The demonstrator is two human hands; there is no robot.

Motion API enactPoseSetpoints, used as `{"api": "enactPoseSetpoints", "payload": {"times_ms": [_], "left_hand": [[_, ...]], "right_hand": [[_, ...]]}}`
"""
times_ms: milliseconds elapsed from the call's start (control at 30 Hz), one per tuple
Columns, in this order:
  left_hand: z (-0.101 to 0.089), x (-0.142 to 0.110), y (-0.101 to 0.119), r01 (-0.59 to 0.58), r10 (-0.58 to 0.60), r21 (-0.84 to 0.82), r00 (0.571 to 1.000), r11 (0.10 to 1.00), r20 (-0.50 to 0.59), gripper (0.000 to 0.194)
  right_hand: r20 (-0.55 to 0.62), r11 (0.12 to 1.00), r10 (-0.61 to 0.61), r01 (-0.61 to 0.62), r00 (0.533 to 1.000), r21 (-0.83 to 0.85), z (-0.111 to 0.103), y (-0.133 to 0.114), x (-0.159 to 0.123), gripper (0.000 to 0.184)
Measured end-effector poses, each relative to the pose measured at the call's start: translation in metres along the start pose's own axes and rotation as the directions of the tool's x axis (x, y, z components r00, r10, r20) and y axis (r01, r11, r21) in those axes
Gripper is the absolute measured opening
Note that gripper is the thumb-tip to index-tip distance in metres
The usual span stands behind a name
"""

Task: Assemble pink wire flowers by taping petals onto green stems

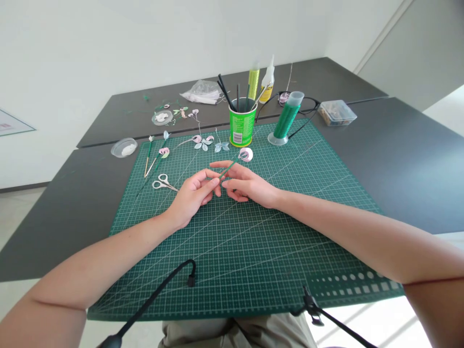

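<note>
My left hand (197, 193) pinches the green stem (227, 169) of a small pale pink flower (246, 154) between thumb and fingertips. The stem slants up to the right, and the bloom hangs beyond my right hand. My right hand (250, 183) is right beside it, index finger stretched out behind the stem, thumb apart and the lower fingers loosely curled. Whether the right fingers touch the stem, I cannot tell. Both hands are above the green cutting mat (232, 251). Just left of my left hand lie small scissors (164, 181), their blades partly hidden by it.
Behind the hands stand a green cup (242, 128) of tools, a green thread spool (288, 116) and a glue bottle (267, 84). Glasses (308, 104) and a plastic box (337, 112) sit at right. Several flower pieces (204, 144) and a round dish (123, 148) lie at left.
</note>
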State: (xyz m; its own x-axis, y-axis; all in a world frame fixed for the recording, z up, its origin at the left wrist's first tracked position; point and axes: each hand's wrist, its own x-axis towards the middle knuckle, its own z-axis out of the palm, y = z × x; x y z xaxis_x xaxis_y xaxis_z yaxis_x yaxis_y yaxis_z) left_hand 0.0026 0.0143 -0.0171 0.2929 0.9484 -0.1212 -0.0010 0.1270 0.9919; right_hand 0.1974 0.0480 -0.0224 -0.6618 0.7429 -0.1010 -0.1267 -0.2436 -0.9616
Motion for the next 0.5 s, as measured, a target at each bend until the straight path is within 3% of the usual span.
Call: {"api": "enactPoseSetpoints", "payload": {"times_ms": [200,500], "left_hand": [[-0.0006,0.0016,-0.001,-0.005,0.005,0.003,1.0,1.0,-0.024,0.023],[0.0006,0.0001,-0.0021,-0.022,0.023,0.017,0.999,1.0,-0.024,0.021]], "right_hand": [[-0.071,0.997,-0.061,0.058,0.996,-0.046,0.0032,-0.0019,0.0014,0.035],[-0.129,0.989,-0.129,0.117,0.983,-0.095,0.0031,0.0028,0.0026,0.015]]}}
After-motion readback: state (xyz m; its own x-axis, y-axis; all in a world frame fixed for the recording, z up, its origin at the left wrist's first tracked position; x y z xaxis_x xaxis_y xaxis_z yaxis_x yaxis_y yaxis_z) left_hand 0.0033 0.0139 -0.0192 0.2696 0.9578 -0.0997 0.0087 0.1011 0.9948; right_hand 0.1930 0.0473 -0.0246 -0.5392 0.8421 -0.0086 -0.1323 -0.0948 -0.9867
